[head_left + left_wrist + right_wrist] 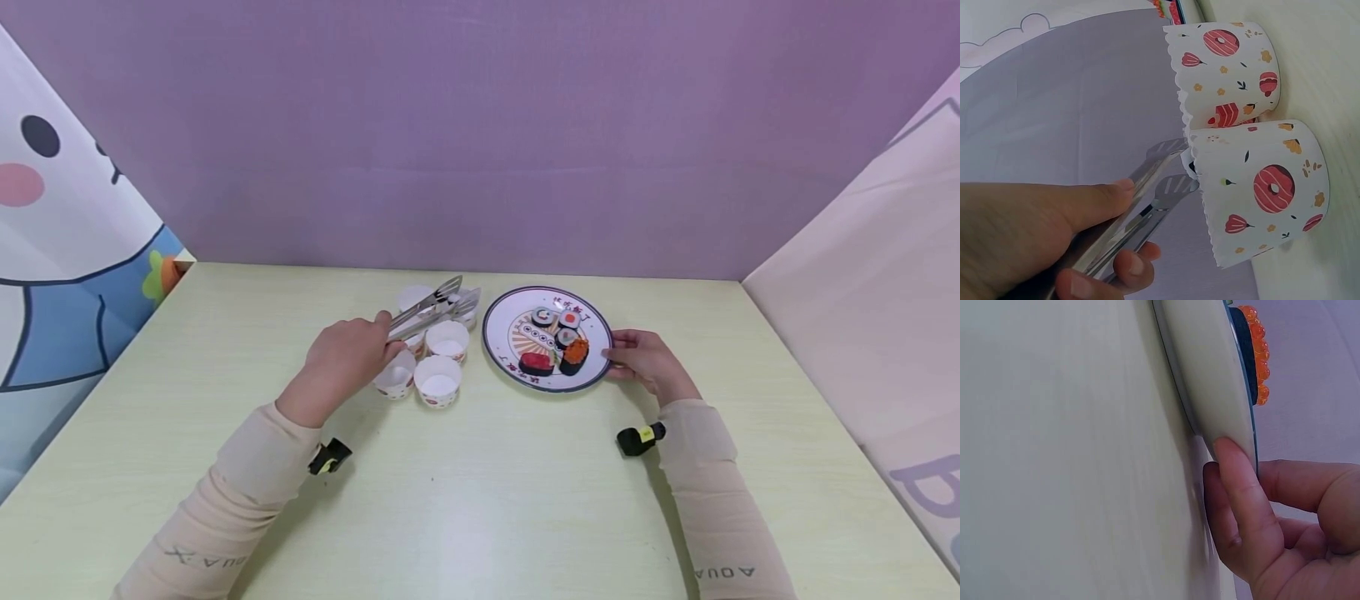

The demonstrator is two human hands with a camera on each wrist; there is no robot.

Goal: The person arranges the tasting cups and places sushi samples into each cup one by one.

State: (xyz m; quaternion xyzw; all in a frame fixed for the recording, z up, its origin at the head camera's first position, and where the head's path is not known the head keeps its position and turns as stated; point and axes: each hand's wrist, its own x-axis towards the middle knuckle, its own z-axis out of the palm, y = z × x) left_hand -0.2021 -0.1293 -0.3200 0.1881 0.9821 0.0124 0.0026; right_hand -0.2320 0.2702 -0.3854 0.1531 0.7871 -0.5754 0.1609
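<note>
My left hand [341, 362] grips metal tongs [427, 310], whose slotted ends reach over several white paper baking cups [438, 379]. In the left wrist view, the tong tips come right up to the scalloped rim of a donut-printed cup [1272, 187], where a small dark bit shows. To the right of the cups lies a white plate [498, 329] with a dark blue rim. My right hand [645, 360] pinches its right edge, thumb on top and fingers beneath. Sushi pieces sit on the plate: an orange-roe one [575, 356], a red-topped one [536, 363] and small rolls [568, 319].
A pale wooden table [465, 500] carries everything. Behind it rises a purple cloth wall [480, 150], with printed panels on the left [60, 225] and right [885, 275]. The cups stand close together beside the plate.
</note>
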